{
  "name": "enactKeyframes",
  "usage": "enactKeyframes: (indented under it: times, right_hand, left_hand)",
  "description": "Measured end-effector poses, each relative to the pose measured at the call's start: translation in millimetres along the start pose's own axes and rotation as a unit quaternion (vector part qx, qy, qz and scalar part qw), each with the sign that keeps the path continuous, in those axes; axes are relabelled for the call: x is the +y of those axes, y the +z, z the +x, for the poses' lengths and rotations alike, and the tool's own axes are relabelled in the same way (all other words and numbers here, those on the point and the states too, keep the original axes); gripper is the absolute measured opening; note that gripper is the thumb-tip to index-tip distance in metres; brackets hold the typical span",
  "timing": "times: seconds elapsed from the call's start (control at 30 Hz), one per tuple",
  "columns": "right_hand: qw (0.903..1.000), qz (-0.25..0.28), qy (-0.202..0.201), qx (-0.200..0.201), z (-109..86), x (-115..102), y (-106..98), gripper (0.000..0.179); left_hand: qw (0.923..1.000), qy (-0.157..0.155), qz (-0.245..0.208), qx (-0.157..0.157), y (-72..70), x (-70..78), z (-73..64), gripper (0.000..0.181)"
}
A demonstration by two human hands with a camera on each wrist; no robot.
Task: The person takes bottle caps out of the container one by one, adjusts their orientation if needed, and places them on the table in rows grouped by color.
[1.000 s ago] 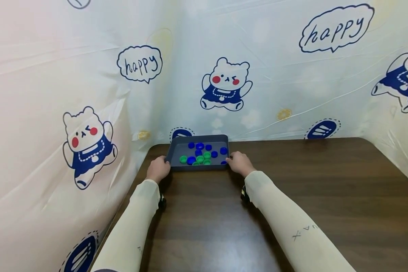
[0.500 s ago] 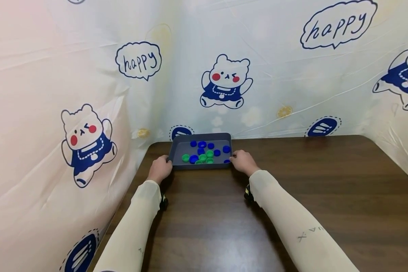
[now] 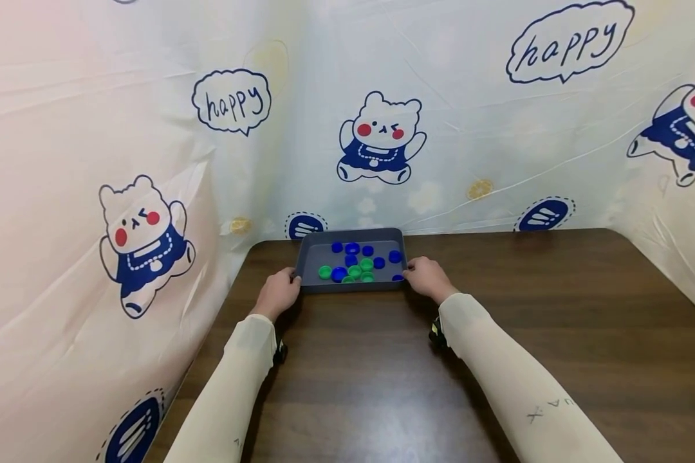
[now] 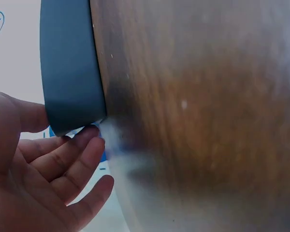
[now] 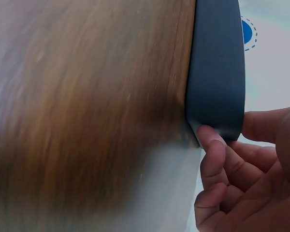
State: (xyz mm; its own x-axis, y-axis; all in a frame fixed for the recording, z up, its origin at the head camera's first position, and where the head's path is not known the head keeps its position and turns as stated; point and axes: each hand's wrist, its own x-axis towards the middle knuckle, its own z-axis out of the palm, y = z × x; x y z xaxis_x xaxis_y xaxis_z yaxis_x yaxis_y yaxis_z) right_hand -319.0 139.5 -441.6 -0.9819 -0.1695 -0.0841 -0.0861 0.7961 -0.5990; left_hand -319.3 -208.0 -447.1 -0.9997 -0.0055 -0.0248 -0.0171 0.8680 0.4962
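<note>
In the head view a dark grey shallow tray (image 3: 317,249) is at the far left part of the table, against the backdrop. Inside it are several round blue bottle caps (image 3: 395,256) and several green bottle caps (image 3: 325,272). My left hand (image 3: 276,294) grips the tray's near left corner, and my right hand (image 3: 430,279) grips the near right corner. Up close in the left wrist view, the thumb is on the rim and fingertips touch the tray's end wall (image 4: 70,63). The right wrist view has the same kind of hold, thumb at the rim and fingers against the tray wall (image 5: 216,63).
A brown wood-grain table (image 3: 527,308) extends toward me and to the right. Behind and to the left hangs a pale curtain (image 3: 452,116) printed with bears and the word "happy". A dark band (image 3: 438,333) sits at the right wrist.
Both hands have moved slightly to the right along the table with the tray between them. The caps have kept about the same places in the tray. The head view has shifted slightly.
</note>
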Motion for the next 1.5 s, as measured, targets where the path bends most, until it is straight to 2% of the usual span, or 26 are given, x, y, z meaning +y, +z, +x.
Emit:
enactKeyframes:
  times: [0.3,0.67,0.83,1.03,1.3,1.5]
  right_hand:
    - [0.9998,-0.018,-0.003,-0.007,-9.6,13,-13,0.039]
    - [0.9995,-0.029,0.002,-0.008,-23.8,29,-18,0.042]
    - [0.9992,-0.037,0.008,-0.014,-32.5,34,-21,0.043]
    - [0.9984,-0.054,0.004,-0.019,-44.3,37,-26,0.043]
    - [0.9975,-0.066,0.004,-0.024,-59.8,39,-32,0.042]
    - [0.9972,-0.072,-0.004,-0.016,-68.1,44,-36,0.032]
  left_hand:
    - [0.9996,0.015,0.014,-0.021,4.0,10.6,-5.9,0.049]
    - [0.9976,0.037,0.030,-0.049,8.5,24.9,-16.4,0.052]
    - [0.9967,0.035,0.035,-0.065,11.4,31.6,-22.7,0.054]
    - [0.9954,0.040,0.052,-0.070,13.8,40.1,-29.8,0.054]
    - [0.9950,0.055,0.058,-0.060,17.1,46.2,-41.0,0.053]
    - [0.9939,0.069,0.060,-0.061,18.1,51.7,-50.0,0.052]
